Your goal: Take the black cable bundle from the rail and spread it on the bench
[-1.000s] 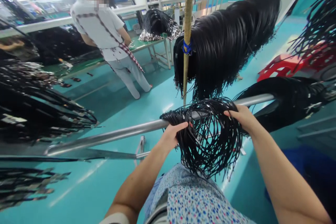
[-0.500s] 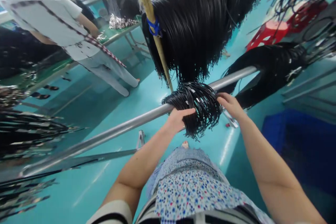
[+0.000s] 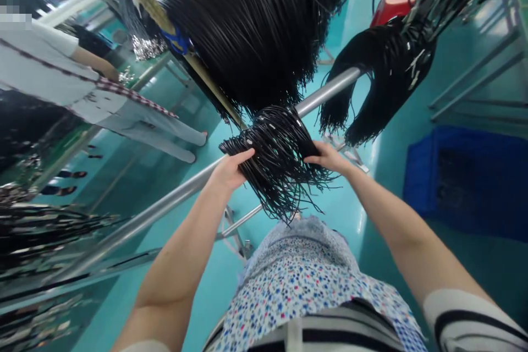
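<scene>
With fingers curled into the strands, the left hand [image 3: 229, 171] grips the left side and the right hand [image 3: 325, 156] the right side of a bundle of black cables [image 3: 277, 154] draped over a steel rail [image 3: 165, 206], near a larger cable mass [image 3: 264, 27] beyond.

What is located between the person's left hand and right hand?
In the head view, a bundle of black cables draped over the metal rail lies between the left hand and right hand; both hands touch it.
</scene>
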`<state>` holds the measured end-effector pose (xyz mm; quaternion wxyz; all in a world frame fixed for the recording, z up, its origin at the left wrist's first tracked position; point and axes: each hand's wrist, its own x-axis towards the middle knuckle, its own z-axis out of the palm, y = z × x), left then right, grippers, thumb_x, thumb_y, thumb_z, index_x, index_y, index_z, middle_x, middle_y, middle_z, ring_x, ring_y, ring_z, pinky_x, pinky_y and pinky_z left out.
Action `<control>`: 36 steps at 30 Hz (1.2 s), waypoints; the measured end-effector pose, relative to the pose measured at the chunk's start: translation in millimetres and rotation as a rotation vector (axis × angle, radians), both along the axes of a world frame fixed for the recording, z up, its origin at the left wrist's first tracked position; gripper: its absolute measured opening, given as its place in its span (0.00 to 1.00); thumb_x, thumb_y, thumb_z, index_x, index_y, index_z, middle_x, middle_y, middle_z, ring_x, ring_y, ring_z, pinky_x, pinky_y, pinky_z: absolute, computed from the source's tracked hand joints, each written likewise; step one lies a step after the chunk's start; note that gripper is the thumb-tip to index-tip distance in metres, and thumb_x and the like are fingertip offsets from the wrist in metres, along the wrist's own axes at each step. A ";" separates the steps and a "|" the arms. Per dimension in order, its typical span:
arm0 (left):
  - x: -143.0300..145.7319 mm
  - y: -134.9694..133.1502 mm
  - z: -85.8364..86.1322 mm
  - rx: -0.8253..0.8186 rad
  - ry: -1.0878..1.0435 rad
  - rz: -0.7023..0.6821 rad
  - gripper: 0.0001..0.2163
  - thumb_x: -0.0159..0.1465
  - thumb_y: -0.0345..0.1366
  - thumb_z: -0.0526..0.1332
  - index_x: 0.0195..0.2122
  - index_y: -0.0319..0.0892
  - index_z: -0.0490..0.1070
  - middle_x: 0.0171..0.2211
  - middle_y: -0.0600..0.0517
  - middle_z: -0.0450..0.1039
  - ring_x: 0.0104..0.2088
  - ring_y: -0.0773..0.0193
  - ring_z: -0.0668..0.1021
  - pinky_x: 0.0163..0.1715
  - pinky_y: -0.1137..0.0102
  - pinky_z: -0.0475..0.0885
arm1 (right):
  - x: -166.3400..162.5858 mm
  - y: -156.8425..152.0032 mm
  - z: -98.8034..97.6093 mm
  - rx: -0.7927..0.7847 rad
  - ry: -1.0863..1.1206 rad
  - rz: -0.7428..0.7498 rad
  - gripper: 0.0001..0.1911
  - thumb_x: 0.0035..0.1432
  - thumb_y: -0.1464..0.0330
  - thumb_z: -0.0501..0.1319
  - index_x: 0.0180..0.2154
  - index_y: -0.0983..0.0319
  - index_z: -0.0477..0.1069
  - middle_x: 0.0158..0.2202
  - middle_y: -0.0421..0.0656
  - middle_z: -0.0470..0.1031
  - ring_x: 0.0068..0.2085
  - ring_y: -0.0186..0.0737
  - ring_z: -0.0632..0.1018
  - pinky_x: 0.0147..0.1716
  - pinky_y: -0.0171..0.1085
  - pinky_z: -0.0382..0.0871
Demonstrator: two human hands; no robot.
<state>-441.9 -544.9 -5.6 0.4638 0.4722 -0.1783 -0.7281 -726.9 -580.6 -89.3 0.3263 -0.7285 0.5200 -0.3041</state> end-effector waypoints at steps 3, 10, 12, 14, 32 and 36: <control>3.5 1.7 -8.2 0.012 -0.011 -0.065 0.07 0.56 0.24 0.57 0.36 0.28 0.68 0.33 0.44 0.70 0.31 0.59 0.74 0.42 0.54 0.68 | -3.0 -5.0 -0.2 -0.194 0.054 -0.286 0.19 0.48 0.62 0.61 0.40 0.67 0.68 0.30 0.41 0.67 0.31 0.33 0.67 0.31 0.31 0.58; 10.4 8.1 -18.1 -0.020 0.037 -0.068 0.09 0.57 0.26 0.57 0.39 0.28 0.67 0.38 0.42 0.69 0.36 0.57 0.74 0.43 0.58 0.69 | -22.4 -5.0 3.2 -0.647 0.318 -0.455 0.20 0.51 0.67 0.58 0.47 0.68 0.68 0.45 0.48 0.65 0.45 0.41 0.66 0.45 0.37 0.61; 10.5 10.1 -19.6 0.010 0.067 -0.072 0.09 0.57 0.27 0.57 0.38 0.28 0.68 0.39 0.43 0.69 0.37 0.57 0.74 0.46 0.58 0.67 | -5.5 17.9 0.7 -0.834 0.270 -0.614 0.22 0.50 0.75 0.54 0.49 0.71 0.65 0.47 0.52 0.60 0.49 0.41 0.63 0.50 0.39 0.58; 10.9 11.5 -21.3 0.050 0.101 -0.074 0.08 0.59 0.29 0.56 0.38 0.29 0.69 0.39 0.44 0.70 0.39 0.58 0.73 0.49 0.58 0.65 | 32.5 51.8 -12.6 -0.786 0.099 -0.571 0.17 0.54 0.73 0.52 0.46 0.73 0.64 0.44 0.52 0.62 0.48 0.39 0.63 0.51 0.37 0.58; 24.0 26.6 -34.3 -0.007 -0.004 -0.002 0.09 0.60 0.28 0.54 0.39 0.30 0.69 0.38 0.47 0.70 0.38 0.63 0.73 0.46 0.64 0.68 | 66.2 103.6 -160.0 0.350 -0.310 -0.466 0.17 0.46 0.82 0.49 0.39 0.71 0.68 0.38 0.45 0.71 0.41 0.34 0.72 0.45 0.33 0.64; 55.7 39.0 -37.6 -0.169 -0.188 -0.193 0.14 0.57 0.36 0.59 0.41 0.30 0.67 0.44 0.41 0.66 0.43 0.57 0.71 0.45 0.62 0.67 | 49.2 131.5 -161.7 0.463 -0.286 -0.510 0.14 0.47 0.79 0.51 0.38 0.72 0.67 0.33 0.46 0.71 0.36 0.36 0.73 0.38 0.35 0.66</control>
